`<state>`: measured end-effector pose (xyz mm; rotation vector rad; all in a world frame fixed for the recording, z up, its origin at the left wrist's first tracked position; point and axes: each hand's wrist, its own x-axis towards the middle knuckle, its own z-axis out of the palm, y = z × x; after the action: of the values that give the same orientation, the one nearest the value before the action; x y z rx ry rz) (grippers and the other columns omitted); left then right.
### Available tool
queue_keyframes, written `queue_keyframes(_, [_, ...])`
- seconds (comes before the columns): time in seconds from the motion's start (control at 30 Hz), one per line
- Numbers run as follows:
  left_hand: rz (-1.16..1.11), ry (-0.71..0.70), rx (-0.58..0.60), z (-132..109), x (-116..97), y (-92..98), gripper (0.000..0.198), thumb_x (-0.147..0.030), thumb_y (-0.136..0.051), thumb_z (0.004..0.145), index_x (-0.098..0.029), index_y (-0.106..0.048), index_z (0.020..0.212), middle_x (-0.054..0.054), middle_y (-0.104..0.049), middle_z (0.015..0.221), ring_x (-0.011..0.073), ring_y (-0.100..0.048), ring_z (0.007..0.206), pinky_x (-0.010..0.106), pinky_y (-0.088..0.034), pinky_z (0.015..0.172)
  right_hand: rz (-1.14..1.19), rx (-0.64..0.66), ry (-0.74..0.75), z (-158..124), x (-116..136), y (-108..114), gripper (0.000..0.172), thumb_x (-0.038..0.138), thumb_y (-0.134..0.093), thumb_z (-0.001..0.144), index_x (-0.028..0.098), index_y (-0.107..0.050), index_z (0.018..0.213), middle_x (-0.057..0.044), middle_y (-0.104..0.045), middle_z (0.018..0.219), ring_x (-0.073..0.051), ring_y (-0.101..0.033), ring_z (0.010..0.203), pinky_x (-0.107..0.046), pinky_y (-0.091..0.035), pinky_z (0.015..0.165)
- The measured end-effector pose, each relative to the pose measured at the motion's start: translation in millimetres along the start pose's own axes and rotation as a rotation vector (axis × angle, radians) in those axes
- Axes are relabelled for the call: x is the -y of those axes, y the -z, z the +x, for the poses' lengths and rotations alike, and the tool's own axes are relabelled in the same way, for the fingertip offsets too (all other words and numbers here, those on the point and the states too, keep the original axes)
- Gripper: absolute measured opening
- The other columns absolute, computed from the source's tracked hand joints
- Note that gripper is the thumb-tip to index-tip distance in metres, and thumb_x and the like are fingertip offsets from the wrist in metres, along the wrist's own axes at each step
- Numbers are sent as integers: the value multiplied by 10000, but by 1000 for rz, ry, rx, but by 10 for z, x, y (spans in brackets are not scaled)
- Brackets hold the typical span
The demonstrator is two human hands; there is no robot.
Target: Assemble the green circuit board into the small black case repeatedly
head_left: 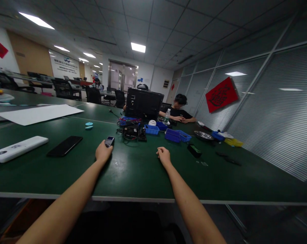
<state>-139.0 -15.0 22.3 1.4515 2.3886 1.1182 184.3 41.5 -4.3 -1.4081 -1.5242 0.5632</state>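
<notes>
My left hand point(102, 152) is closed round a small grey handheld device point(109, 141) with a little screen at its top end, and both rest low over the green table. The device's lower part is hidden by my fingers. To the right, my right hand point(164, 156) lies on the table with its fingers curled in, and I see nothing in it. Left of my left hand lies a black phone point(65, 146). Beyond it is a small light-blue object point(89, 125).
A white oblong device point(18, 149) and a large white sheet point(38, 114) lie left. Ahead stand a black monitor point(144, 102), tangled cables point(129, 121), blue bins point(151, 129) and a water bottle point(166, 116). A black-green box point(194, 150) lies right. A person point(181, 110) sits across the table.
</notes>
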Motion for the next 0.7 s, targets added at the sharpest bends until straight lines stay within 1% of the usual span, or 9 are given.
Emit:
queue_keyframes(0.1, [5,-101,99,-174,-233,-174,449,-377,-500,717,-175,-471,1117,121,-605,1048,266,-570,946,325,-427,753,6,-4,-2,-4,20,-15,236,260,-421,705,145,-586,829,-6,-605,614,-96,-501,428,-200,-403,430])
queue_keyframes(0.23, [-54,-275,280,-504,-701,-550,448,-327,-539,697,-167,-459,1108,119,-595,1060,235,-564,957,299,-410,775,5,-22,-17,-15,42,-5,236,265,-425,710,151,-585,842,-2,-605,619,-95,-499,433,-199,-400,440])
queue_keyframes(0.33, [-181,-367,360,-751,-1006,-850,628,-305,-613,638,-156,-391,1206,131,-520,1191,235,-502,1071,302,-374,866,-24,-43,-24,-26,69,51,250,292,-405,734,160,-589,841,-6,-612,644,-108,-522,475,-211,-412,478])
queue_keyframes(0.4, [-365,-412,430,-860,-1117,-992,772,-275,-657,592,-174,-316,1277,120,-436,1289,230,-434,1154,296,-361,906,-90,-89,-31,-41,109,102,278,332,-375,765,171,-596,815,-18,-622,686,-126,-557,560,-227,-425,547])
queue_keyframes(0.47, [-591,-333,526,-897,-1141,-1061,815,-222,-627,618,-180,-229,1328,128,-370,1340,213,-433,1160,287,-402,875,-175,-138,-47,-74,172,137,334,397,-350,792,183,-599,848,-39,-632,776,-150,-580,685,-246,-425,625])
queue_keyframes(0.53, [-787,-168,591,-862,-1099,-1056,773,-168,-554,667,-181,-184,1346,151,-351,1346,194,-492,1099,271,-460,787,-260,-141,-55,-131,251,127,401,471,-365,790,191,-572,989,-67,-622,901,-179,-574,811,-270,-417,689])
queue_keyframes(0.57, [-858,-80,592,-824,-1066,-1032,739,-151,-522,683,-184,-192,1343,158,-363,1334,185,-526,1051,262,-479,739,-310,-120,-46,-167,290,102,451,500,-397,773,190,-537,1071,-84,-606,960,-195,-561,866,-283,-412,716])
queue_keyframes(0.63, [-929,54,510,-732,-999,-959,662,-140,-500,693,-189,-262,1310,155,-414,1286,166,-574,955,248,-498,682,-440,-38,-3,-239,356,21,566,520,-495,713,202,-464,1181,-110,-565,1053,-232,-525,958,-316,-399,760])
queue_keyframes(0.7, [-951,148,414,-648,-955,-881,582,-141,-492,696,-185,-336,1255,139,-472,1219,147,-587,906,231,-504,654,-561,51,17,-283,388,-57,619,464,-560,679,224,-411,1230,-119,-547,1080,-254,-512,980,-345,-392,772])
